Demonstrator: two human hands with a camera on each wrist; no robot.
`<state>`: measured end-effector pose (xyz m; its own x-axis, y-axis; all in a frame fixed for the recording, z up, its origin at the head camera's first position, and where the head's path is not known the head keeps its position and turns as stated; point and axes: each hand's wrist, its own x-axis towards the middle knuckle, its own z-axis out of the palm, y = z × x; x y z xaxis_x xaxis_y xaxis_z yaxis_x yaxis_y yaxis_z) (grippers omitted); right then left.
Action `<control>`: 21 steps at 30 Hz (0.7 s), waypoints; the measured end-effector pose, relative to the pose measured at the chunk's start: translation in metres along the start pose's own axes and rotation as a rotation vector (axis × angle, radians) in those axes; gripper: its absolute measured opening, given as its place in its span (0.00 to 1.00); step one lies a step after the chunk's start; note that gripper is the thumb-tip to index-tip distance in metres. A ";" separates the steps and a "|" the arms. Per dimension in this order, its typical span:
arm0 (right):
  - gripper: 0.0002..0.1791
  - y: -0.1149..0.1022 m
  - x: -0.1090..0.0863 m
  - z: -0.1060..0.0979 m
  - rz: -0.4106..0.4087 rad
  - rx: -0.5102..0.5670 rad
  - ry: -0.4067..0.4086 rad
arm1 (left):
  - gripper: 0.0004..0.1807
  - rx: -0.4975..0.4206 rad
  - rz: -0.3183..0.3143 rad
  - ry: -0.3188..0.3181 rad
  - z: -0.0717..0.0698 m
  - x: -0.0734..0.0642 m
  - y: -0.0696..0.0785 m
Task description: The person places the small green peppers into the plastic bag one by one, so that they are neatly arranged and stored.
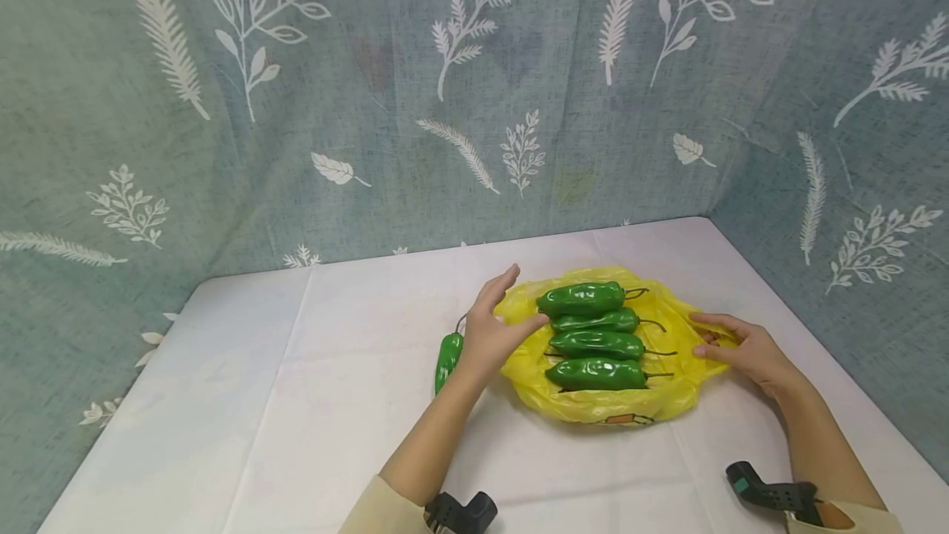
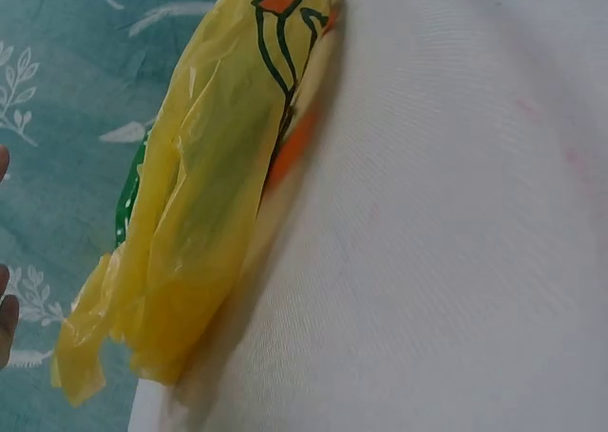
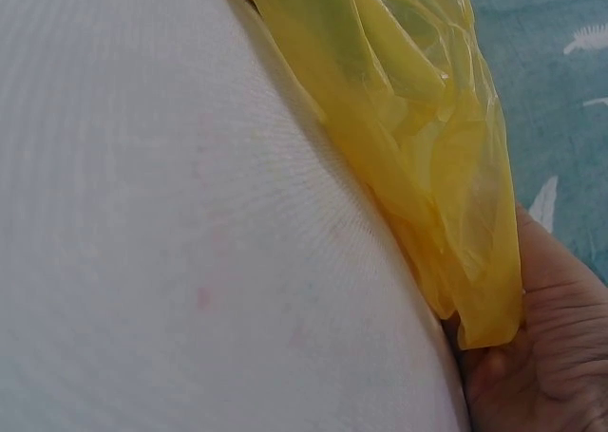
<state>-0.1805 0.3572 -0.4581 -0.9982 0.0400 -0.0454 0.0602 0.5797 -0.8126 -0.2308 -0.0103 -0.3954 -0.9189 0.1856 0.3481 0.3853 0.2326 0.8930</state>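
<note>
A yellow plastic bag (image 1: 615, 414) lies spread with its opening upward. Several glossy green peppers (image 1: 596, 374) sit in it side by side, their stems pointing right. My left hand (image 1: 491, 332) is at the bag's left edge, thumb and fingers spread apart, with nothing held between them. At the opposite end, my right hand (image 1: 756, 357) pinches the bag's right edge between thumb and fingers; the right wrist view shows this hand (image 3: 546, 347) against the gathered yellow plastic (image 3: 480, 261). One more green pepper (image 1: 448, 359) lies on the cloth left of my left hand, partly hidden behind it.
A white cloth (image 1: 356, 402) covers the table. Behind it and along the right side hangs a grey-green curtain (image 1: 385, 155) with white leaf prints. Black camera mounts (image 1: 771, 494) are strapped to both wrists.
</note>
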 end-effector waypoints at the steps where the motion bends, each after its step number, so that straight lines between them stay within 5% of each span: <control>1: 0.38 0.000 0.000 0.000 0.001 0.001 0.000 | 0.41 -0.007 0.007 0.005 -0.002 -0.002 0.001; 11: 0.37 -0.001 -0.002 0.001 -0.013 0.023 0.005 | 0.42 -0.028 -0.015 0.047 -0.020 -0.019 0.004; 21: 0.37 -0.001 -0.003 0.000 -0.030 0.028 0.014 | 0.44 -0.077 -0.054 0.156 -0.032 -0.034 -0.004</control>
<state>-0.1778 0.3563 -0.4571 -0.9993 0.0349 -0.0130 0.0302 0.5576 -0.8296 -0.2035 -0.0485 -0.4018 -0.9425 0.0233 0.3334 0.3327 0.1630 0.9289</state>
